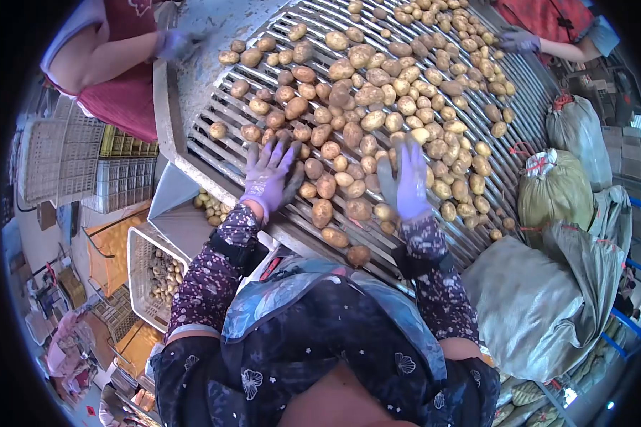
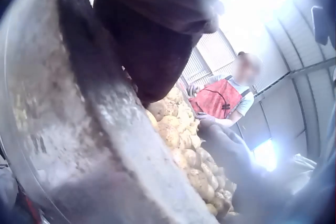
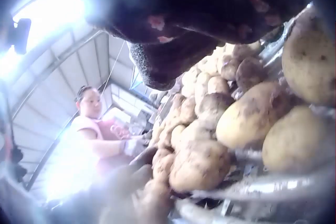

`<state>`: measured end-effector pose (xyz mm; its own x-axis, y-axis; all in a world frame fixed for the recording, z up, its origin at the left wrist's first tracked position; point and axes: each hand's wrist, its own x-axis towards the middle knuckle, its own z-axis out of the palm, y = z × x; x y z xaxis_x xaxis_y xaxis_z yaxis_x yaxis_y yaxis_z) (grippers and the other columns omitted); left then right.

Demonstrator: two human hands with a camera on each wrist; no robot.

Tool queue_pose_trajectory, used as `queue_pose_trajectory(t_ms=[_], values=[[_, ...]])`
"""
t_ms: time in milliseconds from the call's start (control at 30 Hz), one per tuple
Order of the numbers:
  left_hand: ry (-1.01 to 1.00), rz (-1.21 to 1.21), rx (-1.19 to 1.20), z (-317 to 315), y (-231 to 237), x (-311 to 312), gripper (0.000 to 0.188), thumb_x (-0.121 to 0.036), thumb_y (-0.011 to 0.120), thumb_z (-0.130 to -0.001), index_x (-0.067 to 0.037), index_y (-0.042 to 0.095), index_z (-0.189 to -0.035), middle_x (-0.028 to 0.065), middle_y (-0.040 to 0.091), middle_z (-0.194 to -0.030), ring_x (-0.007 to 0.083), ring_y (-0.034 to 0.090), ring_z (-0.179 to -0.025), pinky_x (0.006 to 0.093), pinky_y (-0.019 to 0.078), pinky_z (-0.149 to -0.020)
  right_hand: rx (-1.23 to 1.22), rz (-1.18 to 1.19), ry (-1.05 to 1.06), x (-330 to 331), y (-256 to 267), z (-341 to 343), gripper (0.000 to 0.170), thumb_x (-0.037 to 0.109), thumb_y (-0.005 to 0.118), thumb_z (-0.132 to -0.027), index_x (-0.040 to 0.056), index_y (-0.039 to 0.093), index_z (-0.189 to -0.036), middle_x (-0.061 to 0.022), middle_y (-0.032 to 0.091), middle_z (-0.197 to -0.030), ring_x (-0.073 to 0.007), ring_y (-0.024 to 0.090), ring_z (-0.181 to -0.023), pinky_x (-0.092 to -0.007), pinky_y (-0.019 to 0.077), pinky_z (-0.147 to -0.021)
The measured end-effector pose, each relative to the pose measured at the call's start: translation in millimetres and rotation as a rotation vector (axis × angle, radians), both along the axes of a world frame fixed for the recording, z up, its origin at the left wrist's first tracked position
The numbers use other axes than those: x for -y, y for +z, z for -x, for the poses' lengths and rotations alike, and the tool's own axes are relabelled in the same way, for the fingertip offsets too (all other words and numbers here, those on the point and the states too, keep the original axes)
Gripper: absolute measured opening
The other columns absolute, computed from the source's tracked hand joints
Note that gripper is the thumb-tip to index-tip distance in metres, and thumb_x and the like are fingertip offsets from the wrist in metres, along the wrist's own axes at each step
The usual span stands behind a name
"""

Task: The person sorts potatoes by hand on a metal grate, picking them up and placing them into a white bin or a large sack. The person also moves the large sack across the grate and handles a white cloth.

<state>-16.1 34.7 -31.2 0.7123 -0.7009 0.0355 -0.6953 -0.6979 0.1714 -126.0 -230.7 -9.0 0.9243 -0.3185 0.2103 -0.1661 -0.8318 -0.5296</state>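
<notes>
gloved left hand (image 1: 269, 179) and gloved right hand (image 1: 411, 186): fingers extended, gripping nothing, among potatoes (image 1: 352, 135) toward the near edge of the slatted table (image 1: 208, 178). potatoes spread from there to the far edge; low, relaxed fingers should part them gently, limiting bruising.

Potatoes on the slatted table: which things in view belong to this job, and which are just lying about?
Seemingly in the job:
- potatoes
- slatted table
- left gloved hand, right gloved hand
- white crate of potatoes

Seemingly set aside:
- yellow crate
- tied green sack
- large grey sack
</notes>
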Motion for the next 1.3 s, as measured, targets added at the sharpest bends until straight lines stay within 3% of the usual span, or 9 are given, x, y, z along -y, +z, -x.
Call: queue_pose_trajectory(t_ms=[133,267,400,633,767,900,1133,1233,1300], values=[[0.015,-0.103,-0.003,-5.7,2.0,8.4,0.060,-0.041,0.052,-0.090,-0.014,0.042,-0.142,0.0159,0.041,-0.145,0.0369,0.031,-0.137,0.0539,0.0172,-0.114,-0.212,0.430,0.079,-20.8,-13.6,-0.8,0.052,0.035,0.055,-0.088,-0.0014,0.051,-0.125,-0.0310,0.038,-0.138,-0.0451,0.033,-0.132,-0.0531,0.0285,-0.108],[0.025,-0.096,-0.046,-5.8,-1.0,8.4,0.062,-0.043,0.050,-0.090,-0.015,0.038,-0.144,0.0160,0.041,-0.145,0.0376,0.030,-0.138,0.0524,0.0149,-0.115,-0.204,0.140,0.668,-15.5,-32.0,0.9,0.041,0.027,0.057,-0.089,0.0042,0.055,-0.122,-0.0214,0.049,-0.134,-0.0331,0.049,-0.123,-0.0482,0.0356,-0.105],[0.017,-0.116,-0.011,-3.1,1.3,7.2,0.060,-0.044,0.046,-0.092,-0.016,0.038,-0.145,0.0149,0.042,-0.145,0.0362,0.032,-0.138,0.0519,0.0143,-0.115,0.071,-0.502,0.194,15.3,29.0,-45.5,0.026,0.018,0.060,-0.088,-0.0006,0.058,-0.106,-0.0182,0.063,-0.090,-0.0327,0.062,-0.080,-0.0388,0.0517,-0.072],[0.013,-0.113,-0.033,-5.9,-4.6,8.3,0.060,-0.042,0.049,-0.092,-0.016,0.037,-0.145,0.0177,0.042,-0.144,0.0390,0.031,-0.137,0.0531,0.0146,-0.115,-0.314,0.250,0.086,19.6,-42.7,-81.2,0.081,0.049,0.056,-0.086,0.0002,0.026,-0.143,-0.0278,0.029,-0.145,-0.0461,0.020,-0.138,-0.0588,0.0195,-0.110],[0.033,-0.130,-0.022,-3.6,-4.6,7.2,0.061,-0.044,0.048,-0.092,-0.017,0.038,-0.145,0.0171,0.044,-0.143,0.0386,0.032,-0.137,0.0528,0.0145,-0.115,-0.301,0.324,0.358,-30.1,3.5,-9.6,0.062,0.039,0.059,-0.085,0.0022,0.044,-0.133,-0.0283,0.032,-0.145,-0.0454,0.026,-0.136,-0.0547,0.0230,-0.110],[0.029,-0.065,0.013,-3.7,-4.2,6.0,0.057,-0.043,0.046,-0.093,-0.015,0.040,-0.143,0.0161,0.046,-0.141,0.0363,0.034,-0.136,0.0522,0.0145,-0.115,-0.115,-0.331,0.394,-6.4,-2.1,14.9,0.055,0.035,0.060,-0.085,-0.0009,0.049,-0.127,-0.0275,0.045,-0.133,-0.0441,0.038,-0.128,-0.0558,0.0267,-0.108],[0.023,-0.019,0.047,0.1,-6.6,5.8,0.056,-0.039,0.052,-0.091,-0.013,0.045,-0.140,0.0169,0.050,-0.137,0.0353,0.037,-0.134,0.0522,0.0179,-0.114,-0.335,0.560,0.246,-45.7,-21.9,66.4,0.054,0.039,0.052,-0.088,0.0050,0.050,-0.131,-0.0284,0.047,-0.130,-0.0436,0.042,-0.125,-0.0518,0.0314,-0.106],[0.031,-0.078,0.024,3.9,-3.2,3.2,0.057,-0.039,0.052,-0.091,-0.014,0.045,-0.140,0.0150,0.048,-0.140,0.0330,0.036,-0.135,0.0529,0.0181,-0.113,-0.228,-0.030,0.434,-29.3,-1.3,69.0,0.050,0.035,0.052,-0.089,0.0057,0.050,-0.130,-0.0280,0.049,-0.129,-0.0418,0.044,-0.125,-0.0471,0.0312,-0.108],[0.017,-0.044,0.052,5.5,-6.5,0.8,0.057,-0.039,0.052,-0.090,-0.013,0.045,-0.140,0.0154,0.050,-0.137,0.0325,0.038,-0.134,0.0538,0.0174,-0.113,-0.244,-0.515,0.114,-7.6,17.8,54.3,0.047,0.030,0.055,-0.089,0.0028,0.051,-0.127,-0.0269,0.051,-0.125,-0.0405,0.046,-0.122,-0.0479,0.0345,-0.104]])
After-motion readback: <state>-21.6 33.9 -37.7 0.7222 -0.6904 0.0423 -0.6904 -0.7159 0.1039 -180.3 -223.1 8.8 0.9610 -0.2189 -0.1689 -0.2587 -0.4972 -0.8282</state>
